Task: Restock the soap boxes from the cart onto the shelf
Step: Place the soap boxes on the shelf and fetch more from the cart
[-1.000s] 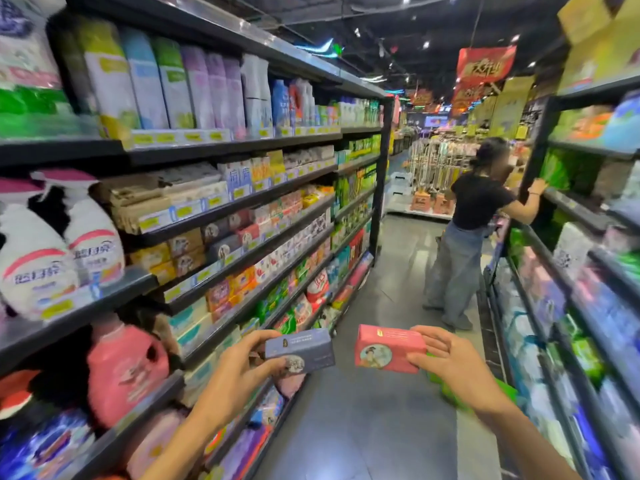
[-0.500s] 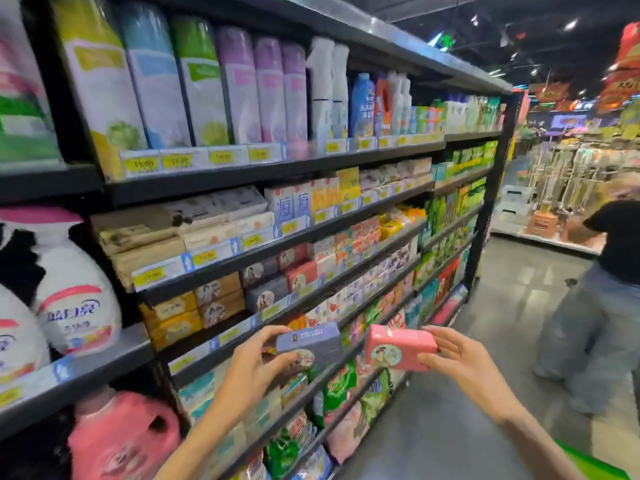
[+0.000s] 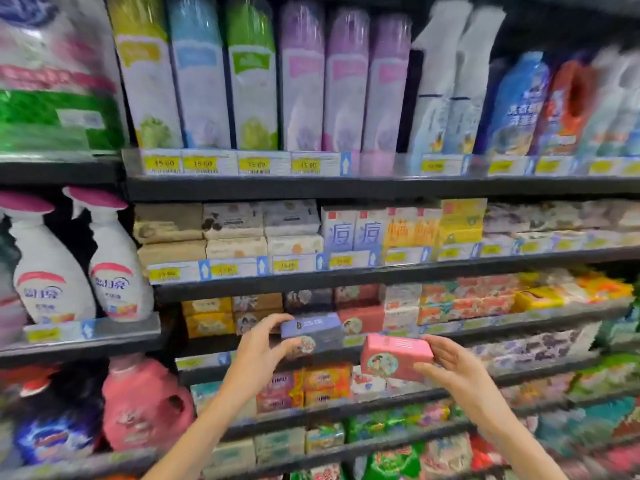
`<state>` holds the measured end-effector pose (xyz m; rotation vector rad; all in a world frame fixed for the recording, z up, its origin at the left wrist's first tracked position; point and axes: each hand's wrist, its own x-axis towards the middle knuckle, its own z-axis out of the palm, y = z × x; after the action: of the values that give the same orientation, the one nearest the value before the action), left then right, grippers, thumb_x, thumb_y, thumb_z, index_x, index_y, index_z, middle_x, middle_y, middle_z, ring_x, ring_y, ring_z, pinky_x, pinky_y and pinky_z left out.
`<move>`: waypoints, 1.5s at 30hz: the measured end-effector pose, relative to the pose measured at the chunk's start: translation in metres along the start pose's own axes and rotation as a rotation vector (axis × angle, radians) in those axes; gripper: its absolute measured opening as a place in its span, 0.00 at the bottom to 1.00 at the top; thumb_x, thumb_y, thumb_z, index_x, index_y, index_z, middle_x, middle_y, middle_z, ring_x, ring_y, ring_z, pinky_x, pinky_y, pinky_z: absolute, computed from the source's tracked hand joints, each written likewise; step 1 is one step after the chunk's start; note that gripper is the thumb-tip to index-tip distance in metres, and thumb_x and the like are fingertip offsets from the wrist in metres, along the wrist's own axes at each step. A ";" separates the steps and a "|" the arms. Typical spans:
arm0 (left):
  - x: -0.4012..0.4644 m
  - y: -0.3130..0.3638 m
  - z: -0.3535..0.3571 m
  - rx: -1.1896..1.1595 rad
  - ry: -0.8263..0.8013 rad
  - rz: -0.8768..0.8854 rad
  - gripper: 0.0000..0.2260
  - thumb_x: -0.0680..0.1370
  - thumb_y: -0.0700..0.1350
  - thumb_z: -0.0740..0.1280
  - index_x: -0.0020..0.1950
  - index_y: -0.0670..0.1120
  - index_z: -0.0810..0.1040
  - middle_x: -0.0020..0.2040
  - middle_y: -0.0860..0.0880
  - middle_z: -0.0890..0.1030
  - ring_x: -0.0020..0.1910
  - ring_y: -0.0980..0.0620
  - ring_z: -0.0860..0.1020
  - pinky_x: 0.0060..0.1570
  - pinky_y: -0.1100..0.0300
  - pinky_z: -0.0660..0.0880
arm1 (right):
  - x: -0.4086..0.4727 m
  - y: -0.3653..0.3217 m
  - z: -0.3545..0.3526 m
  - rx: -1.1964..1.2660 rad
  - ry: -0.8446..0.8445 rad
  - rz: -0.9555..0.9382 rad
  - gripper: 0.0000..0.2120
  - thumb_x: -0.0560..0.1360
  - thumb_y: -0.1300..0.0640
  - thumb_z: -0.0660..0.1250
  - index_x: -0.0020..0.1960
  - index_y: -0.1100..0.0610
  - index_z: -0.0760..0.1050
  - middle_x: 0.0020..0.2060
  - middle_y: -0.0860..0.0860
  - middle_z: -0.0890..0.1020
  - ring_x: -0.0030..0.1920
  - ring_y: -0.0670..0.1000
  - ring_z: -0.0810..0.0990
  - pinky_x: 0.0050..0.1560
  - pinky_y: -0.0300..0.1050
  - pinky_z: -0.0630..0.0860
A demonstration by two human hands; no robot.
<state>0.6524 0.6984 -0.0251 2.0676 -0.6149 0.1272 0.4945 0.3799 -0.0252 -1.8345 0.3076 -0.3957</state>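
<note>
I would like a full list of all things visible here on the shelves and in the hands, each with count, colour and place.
tall refill pouches: about eight, yellow, blue, green, purple and white, top shelf
price tags: many, yellow on white, along the shelf edges
spray bottles: two, white with pink tops, left
shelved soap boxes: many, beige, white, yellow and red, middle shelves
pink jug: one, lower left
purple soap box: one, held before the third shelf
pink soap box: one, held lower, right of the purple one
left hand: grips the purple soap box
right hand: grips the pink soap box
</note>
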 end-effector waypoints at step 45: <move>0.065 -0.021 0.067 0.057 0.463 -0.269 0.16 0.76 0.56 0.71 0.52 0.44 0.78 0.48 0.47 0.81 0.47 0.48 0.81 0.48 0.50 0.80 | 0.121 -0.003 0.034 -0.088 -0.016 -0.193 0.18 0.72 0.58 0.76 0.61 0.51 0.77 0.50 0.39 0.83 0.53 0.40 0.82 0.55 0.37 0.77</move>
<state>0.7089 0.6281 -0.0567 2.0563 -0.0501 0.4545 0.6185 0.3611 -0.0172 -1.9600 0.1391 -0.5076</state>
